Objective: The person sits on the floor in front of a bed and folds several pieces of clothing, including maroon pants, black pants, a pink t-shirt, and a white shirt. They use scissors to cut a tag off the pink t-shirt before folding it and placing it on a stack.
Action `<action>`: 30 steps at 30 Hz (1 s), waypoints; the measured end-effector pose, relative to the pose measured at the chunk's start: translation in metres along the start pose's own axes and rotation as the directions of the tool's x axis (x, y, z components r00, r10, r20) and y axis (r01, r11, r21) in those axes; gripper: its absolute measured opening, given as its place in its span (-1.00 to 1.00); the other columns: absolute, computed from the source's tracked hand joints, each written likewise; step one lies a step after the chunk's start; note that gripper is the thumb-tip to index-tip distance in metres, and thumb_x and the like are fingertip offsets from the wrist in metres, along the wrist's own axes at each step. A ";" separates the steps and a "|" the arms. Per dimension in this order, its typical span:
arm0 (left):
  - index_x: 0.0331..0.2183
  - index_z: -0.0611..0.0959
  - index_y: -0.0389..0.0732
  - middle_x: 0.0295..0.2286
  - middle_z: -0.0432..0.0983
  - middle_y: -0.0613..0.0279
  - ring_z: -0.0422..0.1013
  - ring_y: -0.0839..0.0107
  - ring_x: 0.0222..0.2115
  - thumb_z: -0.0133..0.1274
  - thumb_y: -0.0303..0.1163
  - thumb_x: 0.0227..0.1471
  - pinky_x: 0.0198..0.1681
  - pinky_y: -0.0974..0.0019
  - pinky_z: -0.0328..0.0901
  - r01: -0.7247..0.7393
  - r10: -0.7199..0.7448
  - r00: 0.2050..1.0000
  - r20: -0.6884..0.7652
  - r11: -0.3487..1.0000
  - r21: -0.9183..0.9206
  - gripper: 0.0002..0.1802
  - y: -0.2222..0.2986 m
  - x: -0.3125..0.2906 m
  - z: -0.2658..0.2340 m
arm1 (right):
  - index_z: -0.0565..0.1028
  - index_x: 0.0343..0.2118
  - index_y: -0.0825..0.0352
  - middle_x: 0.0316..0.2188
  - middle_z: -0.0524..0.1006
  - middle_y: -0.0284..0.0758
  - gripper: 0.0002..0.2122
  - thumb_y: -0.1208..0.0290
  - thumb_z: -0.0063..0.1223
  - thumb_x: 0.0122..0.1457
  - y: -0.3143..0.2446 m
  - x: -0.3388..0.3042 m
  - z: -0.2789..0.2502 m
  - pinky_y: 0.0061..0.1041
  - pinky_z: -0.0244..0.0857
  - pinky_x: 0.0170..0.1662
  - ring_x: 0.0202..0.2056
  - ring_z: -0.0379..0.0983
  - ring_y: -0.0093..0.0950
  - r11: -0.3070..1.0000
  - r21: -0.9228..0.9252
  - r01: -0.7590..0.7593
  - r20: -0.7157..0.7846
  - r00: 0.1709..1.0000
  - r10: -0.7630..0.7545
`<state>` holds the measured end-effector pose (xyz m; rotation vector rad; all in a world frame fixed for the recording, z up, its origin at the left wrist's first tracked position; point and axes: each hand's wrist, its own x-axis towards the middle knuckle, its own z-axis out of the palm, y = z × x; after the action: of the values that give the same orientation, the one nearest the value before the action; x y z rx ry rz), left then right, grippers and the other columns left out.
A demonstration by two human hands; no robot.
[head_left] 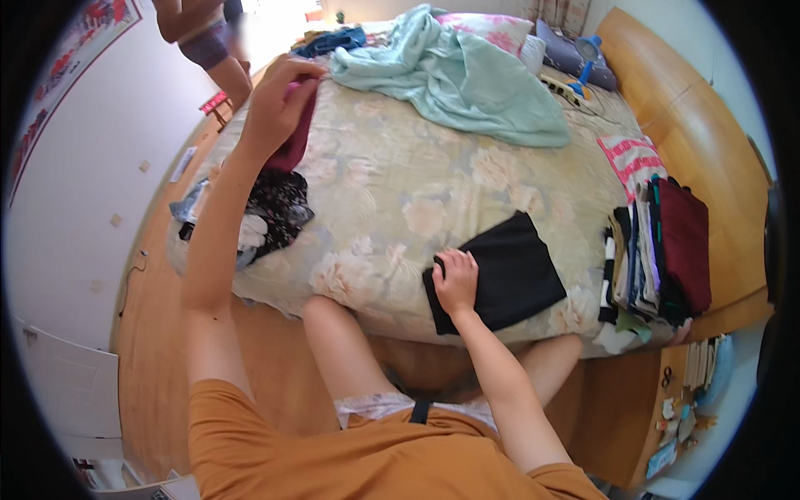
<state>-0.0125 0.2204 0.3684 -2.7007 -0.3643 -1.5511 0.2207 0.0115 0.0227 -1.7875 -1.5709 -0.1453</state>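
Bed: one, in a pale floral sheet (400, 208), filling the middle.
Headboard (683, 92): wooden, along the right side of the bed.
Person: one other, at upper left beyond the bed; bare legs (231, 79) and dark shorts (205, 46) visible.
Blanket (458, 75): mint green, in a loose heap across the far part of the bed.
Stack (654, 250): folded clothes standing on edge, assorted colours, dark red outermost; near right corner of the bed, beside the headboard.
Black cloth (521, 271): folded flat near the front edge of the bed, left of the stack. Right hand (457, 282) laid palm-down on its left part, fingers slightly bent, not closed.
Floral garment (282, 204): dark, crumpled, among other clothes at the left edge of the bed.
Maroon cloth (295, 148): raised above the left side of the bed, hanging from the left hand (279, 100), which grips it between thumb and fingers.
Lamp (588, 52): blue, far right.
Power strip (559, 88): pale, near the lamp.
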 end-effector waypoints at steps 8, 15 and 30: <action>-0.13 0.56 -0.20 -0.16 0.49 0.05 0.42 0.14 -0.12 0.13 -0.45 -0.01 -0.09 0.18 0.33 0.106 0.065 0.802 0.594 0.963 -0.248 -0.67 0.092 -0.144 0.160 | 0.45 -0.07 0.32 -0.04 0.45 -0.22 -0.66 0.35 0.12 0.09 0.007 -0.016 -0.024 -0.23 0.13 0.16 0.07 0.32 -0.23 0.970 0.240 -0.041 0.246 0.969 -0.020; -0.24 0.53 -0.29 -0.27 0.52 0.13 0.50 0.36 -0.33 -0.03 -0.24 0.23 -0.22 0.28 0.39 0.991 -0.601 0.097 0.793 -0.012 -0.130 -0.72 0.164 -0.308 0.197 | 0.52 -0.24 0.34 -0.22 0.53 -0.24 -0.83 0.48 0.05 0.10 0.131 -0.026 -0.132 -0.28 0.28 -0.01 -0.17 0.43 -0.23 0.966 0.000 -0.258 -0.222 0.942 0.252; 0.02 0.45 -0.33 -0.10 0.50 0.16 0.44 0.36 -0.13 0.19 -0.41 -0.02 -0.03 0.30 0.31 0.633 -0.755 0.085 0.650 -0.463 -0.621 -0.45 0.249 -0.265 0.259 | 0.50 -0.17 0.44 -0.28 0.59 -0.03 -0.54 0.11 0.22 0.04 0.224 0.059 -0.091 -0.32 0.36 -0.13 -0.20 0.53 -0.14 0.869 0.041 -0.493 0.272 0.842 0.465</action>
<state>0.1307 -0.0433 0.0374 -2.6561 -2.9795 -2.8887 0.4700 0.0114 0.0202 -2.1144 -1.2113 0.4202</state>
